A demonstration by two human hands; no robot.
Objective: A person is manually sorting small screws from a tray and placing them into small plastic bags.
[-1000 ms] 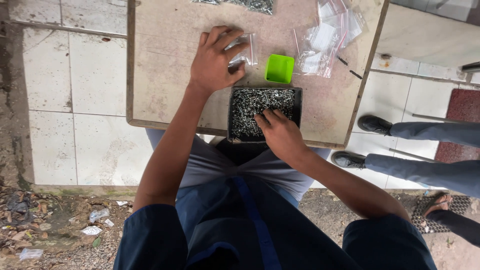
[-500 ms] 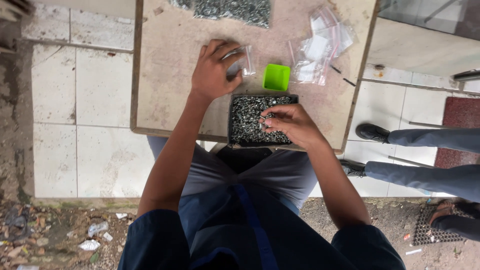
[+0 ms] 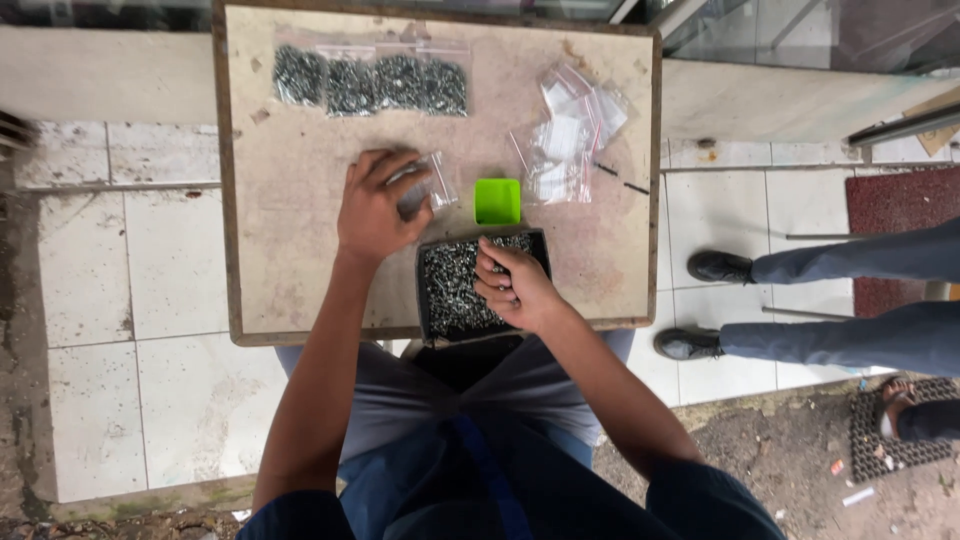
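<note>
A small wooden table (image 3: 290, 250) carries a dark tray (image 3: 455, 290) full of small metal screws at its near edge. My right hand (image 3: 512, 288) rests in the tray, fingers curled around a pinch of screws. My left hand (image 3: 375, 210) holds a small clear plastic bag (image 3: 425, 188) against the tabletop, just left of a little green cup (image 3: 497, 200).
A row of filled clear bags of screws (image 3: 370, 82) lies along the table's far side. A heap of empty clear bags (image 3: 570, 140) sits at the right. Another person's legs and black shoes (image 3: 720, 268) stand on the tiled floor to the right.
My right hand has closed over screws in the tray. My left hand keeps hold of the small bag. The view has tilted, showing more of the table's far side.
</note>
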